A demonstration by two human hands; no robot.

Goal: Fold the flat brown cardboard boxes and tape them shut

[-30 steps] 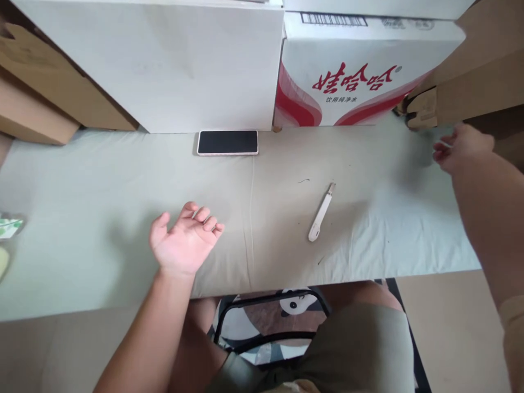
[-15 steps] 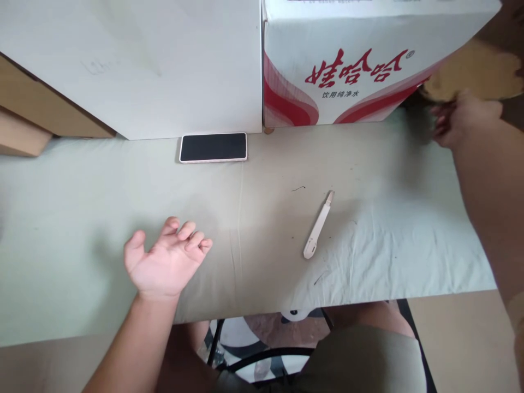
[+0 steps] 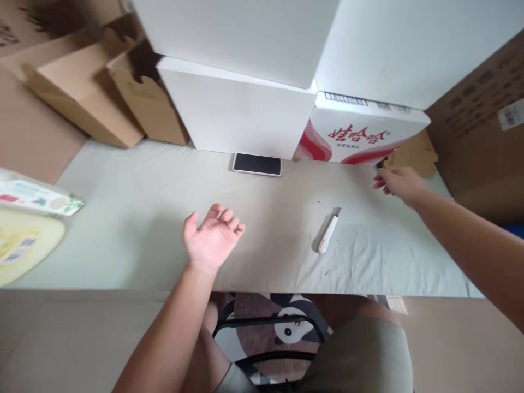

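My left hand [image 3: 213, 237] is raised over the cloth, palm up, with its fingers loosely bent and apart. Nothing is in it. At the right, my right hand [image 3: 401, 184] is just in front of a piece of brown cardboard [image 3: 413, 154] beside the red and white carton [image 3: 356, 136]. Its fingers are loosely curled with gaps, and I see nothing between them; whether they touch the cardboard is unclear. Between the hands lies a white utility knife [image 3: 328, 233], blade out and pointing away from me. A phone [image 3: 257, 164] with a dark screen rests by the white boxes [image 3: 241, 112].
Open brown cartons [image 3: 151, 103] stand at the back left. A yellow package [image 3: 28, 245] and a white-green packet [image 3: 41, 195] lie at the left edge. A large brown box [image 3: 483, 136] bounds the right. Pale green cloth [image 3: 123, 245] covers the table.
The view has shifted and takes in more of the table. My right hand has drawn slightly back from the cardboard, which now stands beside the carton. The left hand keeps its pose.
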